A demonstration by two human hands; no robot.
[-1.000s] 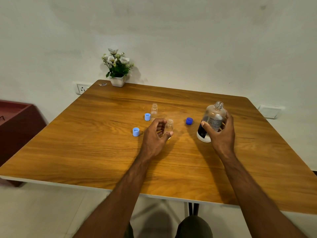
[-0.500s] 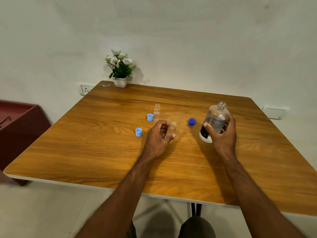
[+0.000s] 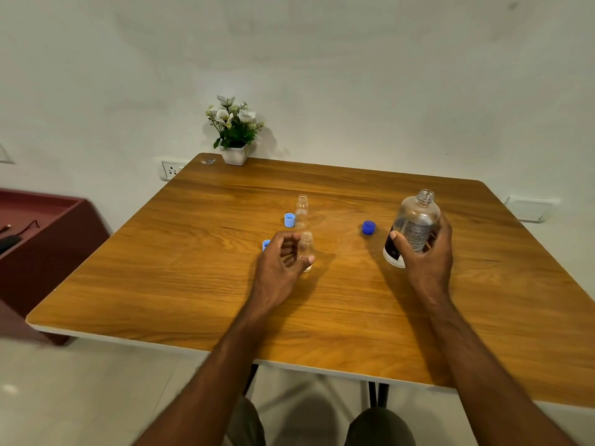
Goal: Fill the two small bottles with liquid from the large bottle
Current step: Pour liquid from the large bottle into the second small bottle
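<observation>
My right hand [image 3: 425,255] grips the large clear bottle [image 3: 415,220], uncapped and tilted a little to the left, its base low over the wooden table [image 3: 193,284]. My left hand [image 3: 280,262] curls around the near small clear bottle [image 3: 306,249], which stands upright and uncapped. The second small bottle [image 3: 301,211] stands open farther back. A light blue cap [image 3: 289,219] lies beside it, another light blue cap [image 3: 266,244] peeks out behind my left hand, and a dark blue cap [image 3: 368,227] lies left of the large bottle.
A white pot of flowers [image 3: 235,130] stands at the table's far left corner, with a small scrap [image 3: 208,161] next to it. A dark red cabinet [image 3: 42,233] sits to the left of the table. Wall sockets [image 3: 170,169] are behind.
The large bottle has risen slightly off the table in my right hand and tilted. My left hand stays at the near small bottle. The camera view has tipped upward.
</observation>
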